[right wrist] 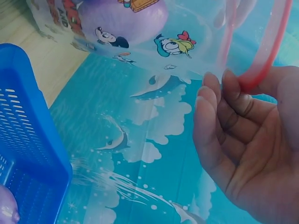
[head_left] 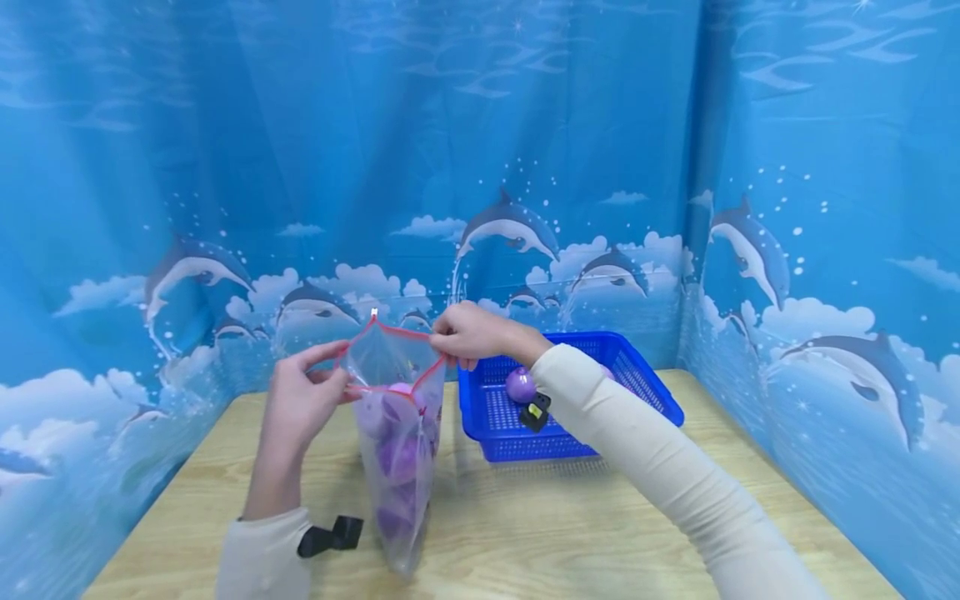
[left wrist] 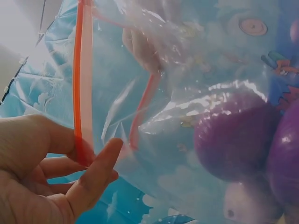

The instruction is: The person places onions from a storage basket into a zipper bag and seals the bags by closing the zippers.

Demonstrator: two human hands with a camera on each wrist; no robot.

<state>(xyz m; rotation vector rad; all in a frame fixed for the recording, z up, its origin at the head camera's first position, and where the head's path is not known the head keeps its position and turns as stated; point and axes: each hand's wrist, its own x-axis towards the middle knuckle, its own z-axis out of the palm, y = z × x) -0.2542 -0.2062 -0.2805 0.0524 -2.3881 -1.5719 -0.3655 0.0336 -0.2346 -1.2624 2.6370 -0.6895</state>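
Observation:
A clear zip bag (head_left: 420, 517) with a red-edged mouth stands upright over the table, several purple balls (left wrist: 229, 135) inside it. Cartoon figures are printed on its side, plain in the right wrist view. My left hand (head_left: 303, 396) pinches the left edge of the mouth between thumb and fingers. At the opposite edge my right hand (head_left: 476, 332) pinches the red rim, fingers curled. Between the two hands the mouth gapes wide, and a white slider shows at its far corner.
Behind and right of the bag sits a blue perforated basket (head_left: 517, 450) holding a shiny purple ball (head_left: 520, 385) and another partly hidden by my right sleeve (head_left: 637, 442). A dolphin-print curtain (head_left: 337, 167) hangs behind and beside the wooden table (head_left: 547, 533).

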